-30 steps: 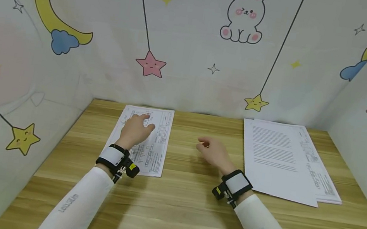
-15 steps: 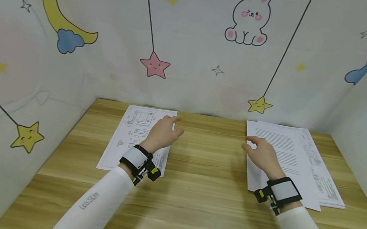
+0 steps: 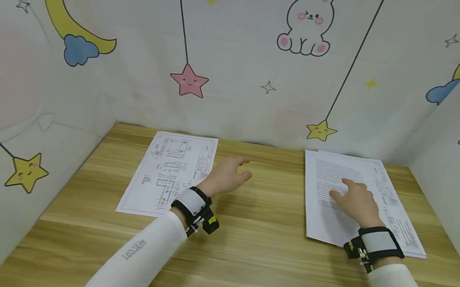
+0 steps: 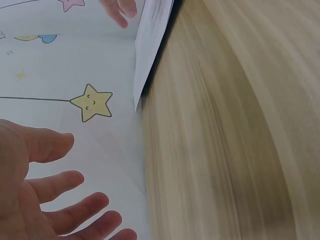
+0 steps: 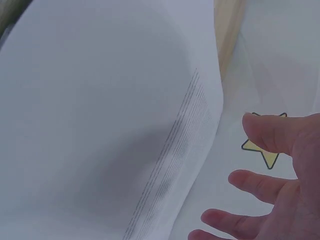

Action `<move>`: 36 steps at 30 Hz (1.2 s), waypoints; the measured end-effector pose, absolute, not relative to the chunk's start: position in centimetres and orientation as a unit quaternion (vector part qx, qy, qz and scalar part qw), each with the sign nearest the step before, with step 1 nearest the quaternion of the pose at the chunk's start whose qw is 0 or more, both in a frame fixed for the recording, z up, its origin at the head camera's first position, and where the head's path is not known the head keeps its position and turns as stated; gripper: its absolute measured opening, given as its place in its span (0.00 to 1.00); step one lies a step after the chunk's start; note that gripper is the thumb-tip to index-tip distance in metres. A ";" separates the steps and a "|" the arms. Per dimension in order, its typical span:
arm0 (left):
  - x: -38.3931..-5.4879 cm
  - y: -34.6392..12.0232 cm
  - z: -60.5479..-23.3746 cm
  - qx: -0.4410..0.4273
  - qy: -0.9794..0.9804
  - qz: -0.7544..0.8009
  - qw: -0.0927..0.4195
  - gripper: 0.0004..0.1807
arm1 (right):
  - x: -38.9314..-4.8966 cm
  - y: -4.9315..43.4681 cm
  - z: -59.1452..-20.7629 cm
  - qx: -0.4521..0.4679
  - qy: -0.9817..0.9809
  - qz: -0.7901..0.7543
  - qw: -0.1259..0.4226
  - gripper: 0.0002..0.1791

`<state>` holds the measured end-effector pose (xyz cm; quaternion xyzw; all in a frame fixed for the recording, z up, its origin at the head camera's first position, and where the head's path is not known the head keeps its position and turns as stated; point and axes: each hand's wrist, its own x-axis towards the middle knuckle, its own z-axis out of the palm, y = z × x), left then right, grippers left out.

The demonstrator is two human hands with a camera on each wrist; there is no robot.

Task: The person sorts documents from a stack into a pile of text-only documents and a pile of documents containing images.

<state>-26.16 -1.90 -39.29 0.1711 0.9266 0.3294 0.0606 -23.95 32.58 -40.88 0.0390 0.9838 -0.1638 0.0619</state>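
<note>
- Over on the right, the right grip hovers above the paper stack, fingers spread wide; whether any fingertip touches, I can't tell.
- The stack lies flat on the bench, typed lines uppermost, a drawing showing along its right side.
- And the left grip, loose and wide, hangs over bench just right of the drawing sheet.

We see a walled-in desk nook: cartoon-printed sheeting, probably cloth, beyond the left hand, wood-grain table below it, printed pages under the right hand
</note>
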 end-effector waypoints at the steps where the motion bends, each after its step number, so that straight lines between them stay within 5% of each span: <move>1: -26.1 -1.7 -39.6 0.177 0.925 0.331 0.066 0.28 | -23.9 32.9 -41.0 0.040 0.983 -0.163 0.067 0.40; 15: -24.6 3.1 -41.5 0.251 0.866 0.401 0.162 0.27 | -23.3 37.2 -42.0 0.065 0.974 -0.177 0.124 0.55; 23: -23.9 5.5 -43.1 0.199 0.837 0.469 0.199 0.29 | -23.2 38.1 -41.5 0.066 0.965 -0.184 0.176 0.60; 36: -23.8 8.5 -44.4 0.100 0.743 0.609 0.258 0.31 | -23.4 37.7 -42.6 0.082 0.961 -0.193 0.181 0.69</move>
